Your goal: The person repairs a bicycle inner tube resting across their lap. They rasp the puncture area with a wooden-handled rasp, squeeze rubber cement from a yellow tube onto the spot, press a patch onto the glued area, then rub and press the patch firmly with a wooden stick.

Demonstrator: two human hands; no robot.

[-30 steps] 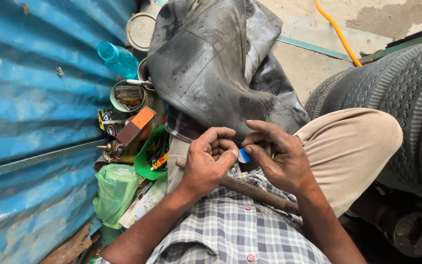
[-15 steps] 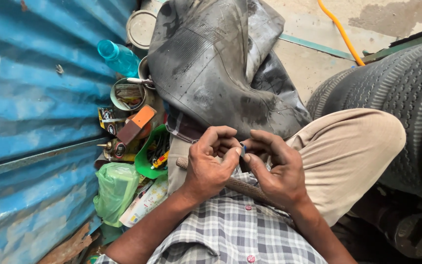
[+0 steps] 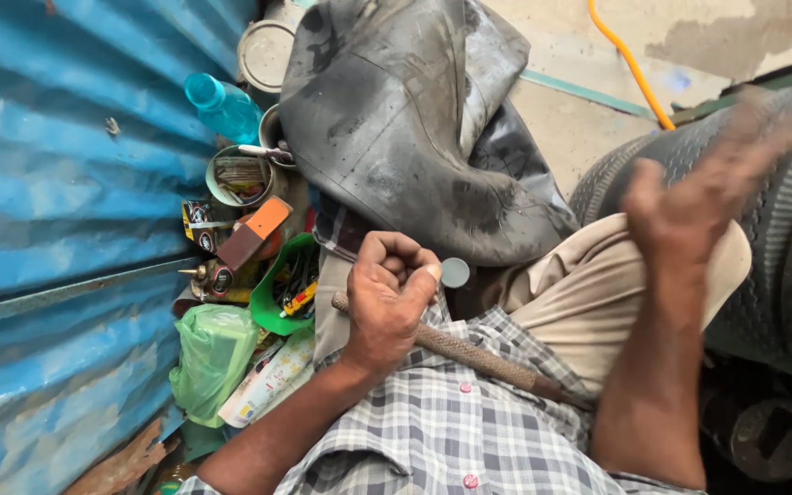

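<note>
My left hand (image 3: 391, 293) is closed over my lap and pinches a small round grey disc (image 3: 456, 272) at the fingertips. My right hand (image 3: 712, 188) is raised to the right, blurred with motion, its fingers spread and nothing visible in it. A dark rubber inner tube (image 3: 405, 119) lies draped over my knees just beyond my left hand. A rough brown rasp-like rod (image 3: 478, 353) lies across my lap under my left wrist.
A blue corrugated metal wall (image 3: 57, 183) runs along the left. Beside it sit a blue plastic bottle (image 3: 222, 105), tins, a green bowl of small items (image 3: 281, 293) and a green plastic bag (image 3: 213, 357). A large tyre (image 3: 781, 257) stands at right; an orange hose (image 3: 630, 64) crosses the concrete.
My right hand has left the disc and swung up to the right, away from my left hand. My left hand stays over my lap, holding the disc alone.
</note>
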